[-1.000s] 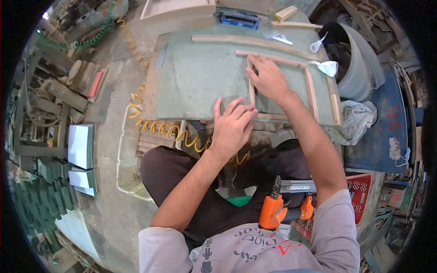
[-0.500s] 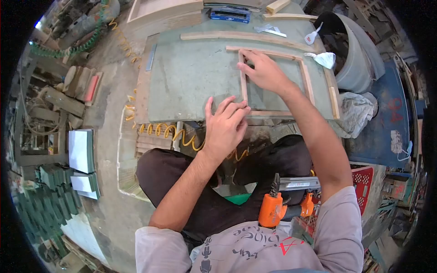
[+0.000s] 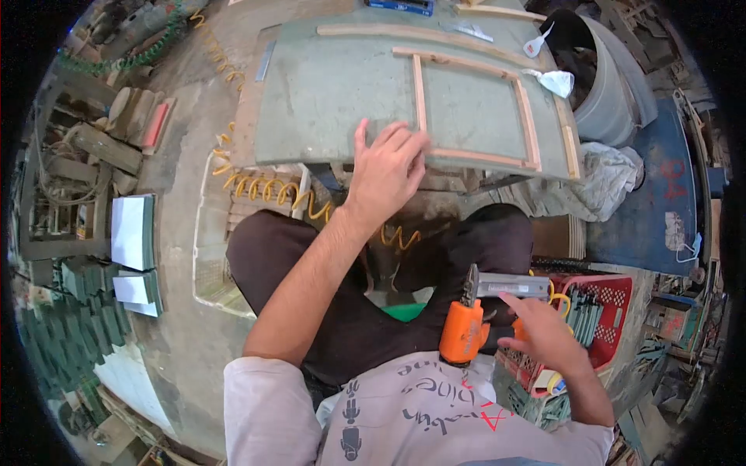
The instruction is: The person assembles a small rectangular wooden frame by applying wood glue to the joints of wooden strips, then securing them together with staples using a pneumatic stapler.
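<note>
A rectangular frame of thin wooden strips [image 3: 525,116] lies on the greenish tabletop, one top strip running past its corner. My left hand [image 3: 388,167] is at the near left corner of the frame, slightly blurred. Its index finger covers that corner, the little finger sticks up apart, and the thumb is hidden. An orange nail gun [image 3: 464,330] with a grey magazine rests on my lap. Over its handle end hovers my right hand [image 3: 548,334], open with thumb and fingers apart; contact with the tool cannot be made out.
A long wooden strip [image 3: 435,35] and a white glue bottle [image 3: 535,43] lie at the table's far side. A grey barrel [image 3: 614,93] stands right. A red crate [image 3: 618,311] of strips sits beside my right leg. A yellow coiled hose [image 3: 264,189] hangs below the table.
My right hand has left the frame's upper left corner and come down to the nail gun. My left hand stays at the near left corner. The view has tilted downward.
</note>
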